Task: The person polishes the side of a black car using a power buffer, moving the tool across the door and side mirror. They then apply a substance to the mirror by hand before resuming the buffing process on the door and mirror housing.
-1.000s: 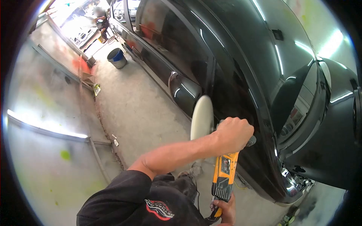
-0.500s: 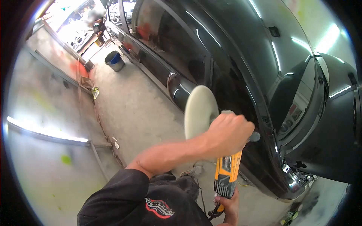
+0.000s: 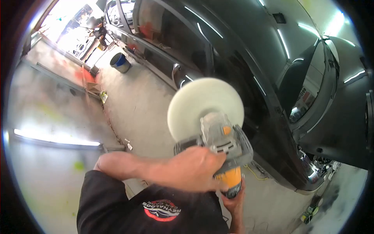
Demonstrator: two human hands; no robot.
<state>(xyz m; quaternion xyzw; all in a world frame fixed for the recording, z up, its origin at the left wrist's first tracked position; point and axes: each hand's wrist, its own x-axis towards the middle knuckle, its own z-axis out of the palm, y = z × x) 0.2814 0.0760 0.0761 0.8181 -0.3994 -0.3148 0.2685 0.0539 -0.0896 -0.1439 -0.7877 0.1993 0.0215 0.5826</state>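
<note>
A yellow-and-grey polisher (image 3: 233, 176) with a wide pale round pad (image 3: 187, 103) is in front of me, clear of the floor and tilted so that the pad's back faces me. Across its front end lies my left hand (image 3: 198, 167), fingers curled at the grey handle behind the pad. My right hand (image 3: 235, 201) is wrapped around the rear of the body, lower down and partly hidden by the tool. Beyond the pad stands a glossy black car (image 3: 237, 70); the pad overlaps its door side in this view.
Along the left runs a paint-speckled wall (image 3: 54, 105) with a bright strip light (image 3: 58, 139). A blue-and-black bucket (image 3: 120, 63) stands on the concrete floor (image 3: 132, 97) beside the car. Farther off, a person (image 3: 99, 33) is at the bright opening. A yellow cord (image 3: 255, 173) lies at lower right.
The polisher has swung from nearly edge-on so the pad's back now shows, and moved slightly left. My left hand has shifted lower and left; my right hand still holds the rear.
</note>
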